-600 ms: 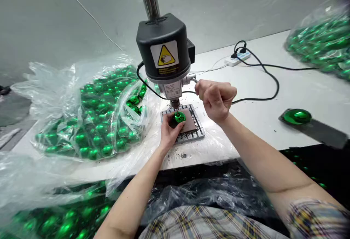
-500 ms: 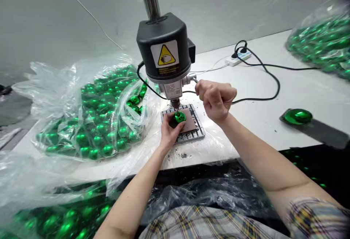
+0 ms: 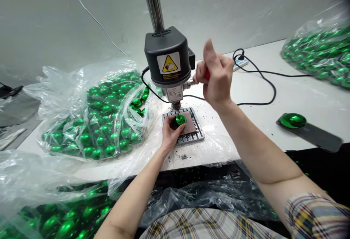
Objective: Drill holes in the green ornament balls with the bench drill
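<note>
Two bare forearms reach forward past a plaid shirt, with green balls in clear plastic in front of the worktop at the lower left. Near the worktop's front edge, on the right, a shiny green dome rests on a dark flat slab. Dark crumbs lie scattered in front of a slotted metal base. Over that base, the left hand is clamped on the sides of a green piece, which sits on a brownish pad under the chuck of a drill press; whether the bit touches it cannot be told. The right hand is curled around a red-ended lever at the machine's side, one digit sticking up. Beside the base, to the left, a clear bag full of green balls spreads over the worktop. Farther back, a black cable loops to a power strip partly hidden by the right hand. Another clear bag of green balls slumps at the far right, and a white cord hangs along the grey wall.
</note>
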